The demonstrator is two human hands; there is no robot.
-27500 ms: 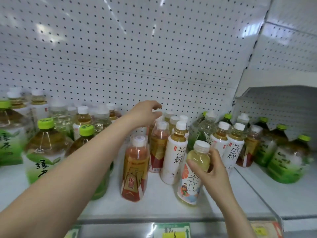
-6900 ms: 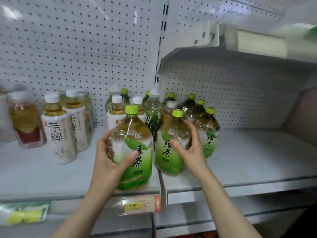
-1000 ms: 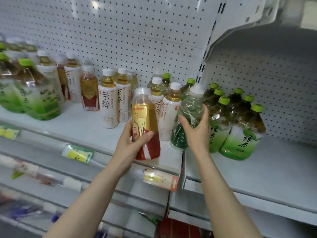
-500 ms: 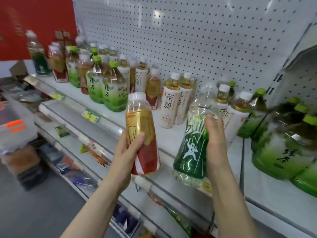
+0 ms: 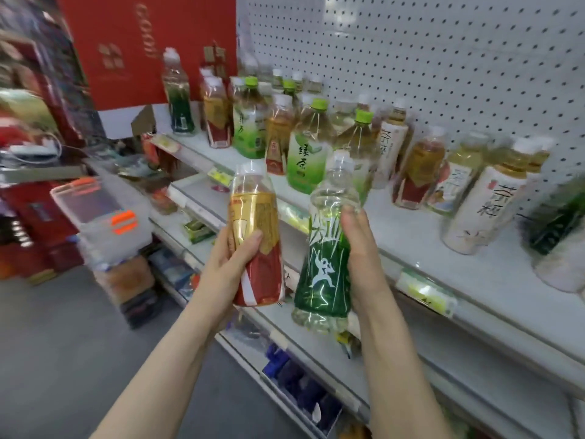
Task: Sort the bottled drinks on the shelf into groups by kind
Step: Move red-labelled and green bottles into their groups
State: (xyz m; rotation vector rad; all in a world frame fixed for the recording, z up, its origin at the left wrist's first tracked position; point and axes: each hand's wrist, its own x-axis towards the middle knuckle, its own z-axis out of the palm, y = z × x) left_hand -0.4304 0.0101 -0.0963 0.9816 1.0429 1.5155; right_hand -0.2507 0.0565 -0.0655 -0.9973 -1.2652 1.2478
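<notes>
The left hand is wrapped around a clear plastic bottle with a gold-and-red label and a white cap; the thumb lies across the front of the label and the fingers curl behind it, so this grip is closed on the bottle's lower half. The bottle stands nearly upright in the air, in front of the white metal shelf and clear of it.

The right hand holds a clear plastic bottle with a dark green label showing a white figure. The palm presses its right side with the fingers up along the label, and this grip too is closed on its bottle. That bottle tilts slightly, its white cap toward the shelf, just beside the gold-and-red one but not touching it.

On the shelf behind stand mixed bottles: green-capped tea bottles with green labels, another red-and-gold labelled bottle and another dark green labelled bottle toward the far left end, and white-labelled tea bottles to the right. The edges of the view are blurred.
</notes>
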